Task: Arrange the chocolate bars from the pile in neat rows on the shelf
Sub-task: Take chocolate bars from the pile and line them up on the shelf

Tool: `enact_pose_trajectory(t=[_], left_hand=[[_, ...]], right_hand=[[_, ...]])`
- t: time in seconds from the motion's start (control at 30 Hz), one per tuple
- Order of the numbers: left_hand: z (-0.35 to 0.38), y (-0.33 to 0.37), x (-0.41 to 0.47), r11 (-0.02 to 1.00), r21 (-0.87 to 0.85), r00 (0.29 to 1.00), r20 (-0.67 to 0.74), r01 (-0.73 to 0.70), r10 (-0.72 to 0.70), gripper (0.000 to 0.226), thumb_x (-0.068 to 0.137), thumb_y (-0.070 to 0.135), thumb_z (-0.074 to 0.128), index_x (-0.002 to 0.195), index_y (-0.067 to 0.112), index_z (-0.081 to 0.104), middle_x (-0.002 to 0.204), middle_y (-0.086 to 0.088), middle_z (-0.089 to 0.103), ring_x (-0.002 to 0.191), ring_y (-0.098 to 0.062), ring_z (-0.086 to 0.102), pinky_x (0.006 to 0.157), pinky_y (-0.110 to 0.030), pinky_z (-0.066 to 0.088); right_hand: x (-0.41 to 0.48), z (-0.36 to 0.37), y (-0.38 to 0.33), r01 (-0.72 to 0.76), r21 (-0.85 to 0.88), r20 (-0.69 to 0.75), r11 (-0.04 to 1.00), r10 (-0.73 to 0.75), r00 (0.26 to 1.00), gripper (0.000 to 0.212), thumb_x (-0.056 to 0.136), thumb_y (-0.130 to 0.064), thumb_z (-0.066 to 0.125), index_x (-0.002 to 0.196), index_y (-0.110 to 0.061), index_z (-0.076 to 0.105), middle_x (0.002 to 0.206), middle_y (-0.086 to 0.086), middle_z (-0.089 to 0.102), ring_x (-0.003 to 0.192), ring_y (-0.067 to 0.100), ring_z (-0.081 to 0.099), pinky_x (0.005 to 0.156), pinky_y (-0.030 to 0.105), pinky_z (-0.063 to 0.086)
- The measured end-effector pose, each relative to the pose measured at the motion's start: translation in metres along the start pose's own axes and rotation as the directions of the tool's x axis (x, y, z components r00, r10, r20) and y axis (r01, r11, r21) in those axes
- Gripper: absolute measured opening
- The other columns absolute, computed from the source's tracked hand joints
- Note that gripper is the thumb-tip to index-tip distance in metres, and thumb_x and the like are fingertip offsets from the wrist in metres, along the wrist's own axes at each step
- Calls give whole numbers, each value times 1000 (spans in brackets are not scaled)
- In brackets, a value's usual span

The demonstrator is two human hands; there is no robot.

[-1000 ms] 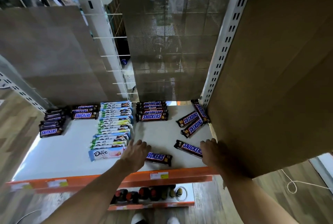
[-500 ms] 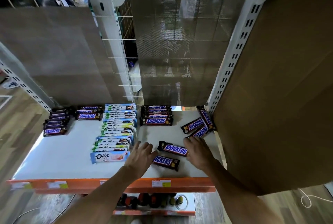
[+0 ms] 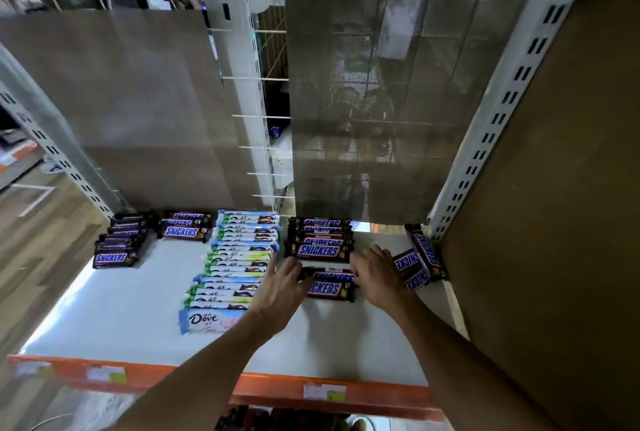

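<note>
- Head view: both hands are down on the flat white metal shelf [image 3: 121,313], one at each end of two bars lying mid-shelf.
- The left hand [image 3: 280,288] lays its fingers over the left end of the near brown-wrapped Snickers bar [image 3: 330,291]. Pinch or plain touch? Cannot tell from here.
- The right hand [image 3: 375,274] has its fingers curled down on the right end of the far brown-wrapped Snickers bar [image 3: 336,277], clamped on it.
- Those two bars lie side by side, touching, just in front of the stacked row of brown Snickers bars [image 3: 320,250].
- Over on the right, the loose pile of brown Snickers bars [image 3: 420,257] lies at odd angles against the white slotted upright [image 3: 485,125].
- Left of the hands runs the long column of pale blue-and-white Dove bars [image 3: 239,257].
- Beyond it sit a short back row of Snickers bars [image 3: 185,231] and a slanted far-left row of Snickers bars [image 3: 117,247].
- An orange front rail [image 3: 277,392] edges the shelf.
</note>
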State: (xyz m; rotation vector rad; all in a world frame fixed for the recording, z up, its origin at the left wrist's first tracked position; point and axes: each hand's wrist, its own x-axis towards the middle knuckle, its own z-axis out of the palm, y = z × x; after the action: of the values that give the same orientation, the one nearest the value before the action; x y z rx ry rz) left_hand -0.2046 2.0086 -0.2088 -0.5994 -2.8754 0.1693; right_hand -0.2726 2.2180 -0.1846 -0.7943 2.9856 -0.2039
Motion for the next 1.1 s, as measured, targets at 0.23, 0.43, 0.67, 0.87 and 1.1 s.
enact_pose_trajectory(t=[0.23,0.43,0.67,0.87,1.1], left_hand=[[13,-14,24,999,33,998,-62,27,-24,60,54,13,89,110,17,65,113,-13,59,104,-33,55,96,-59,43],[18,-21,34,999,52,995,-94,16,-11,50,57,16,87,102,18,67,106,-12,61,99,-31,58,95,-57,45],[23,-25,32,999,34,987,-157,-21,26,36,74,21,79,105,18,61,104,-10,59,95,-28,56,94,-54,45],[21,-30,32,996,75,990,-126,-55,64,24,77,17,73,99,18,63,98,-9,59,91,-27,55,90,-50,43],[15,-17,31,996,87,999,-49,25,-20,36,72,22,76,106,17,65,113,-14,54,100,-30,53,92,-56,44]], right_hand=[[29,-1,4,-31,42,-77,999,34,996,19,87,-23,63,102,-12,59,113,9,61,110,28,48,91,36,34],[40,5,11,-19,60,-115,998,26,993,11,87,-17,62,96,-11,65,107,7,64,108,26,49,92,36,36],[45,7,16,-19,96,-96,995,28,995,11,88,-15,62,95,-14,71,103,4,68,107,23,50,92,33,37],[50,8,11,-14,140,-138,990,33,990,12,90,-13,60,97,-17,69,99,5,69,99,22,56,92,33,38],[31,3,15,-69,61,-274,996,83,958,2,82,-6,65,83,-8,65,84,11,67,84,30,58,70,35,43]])
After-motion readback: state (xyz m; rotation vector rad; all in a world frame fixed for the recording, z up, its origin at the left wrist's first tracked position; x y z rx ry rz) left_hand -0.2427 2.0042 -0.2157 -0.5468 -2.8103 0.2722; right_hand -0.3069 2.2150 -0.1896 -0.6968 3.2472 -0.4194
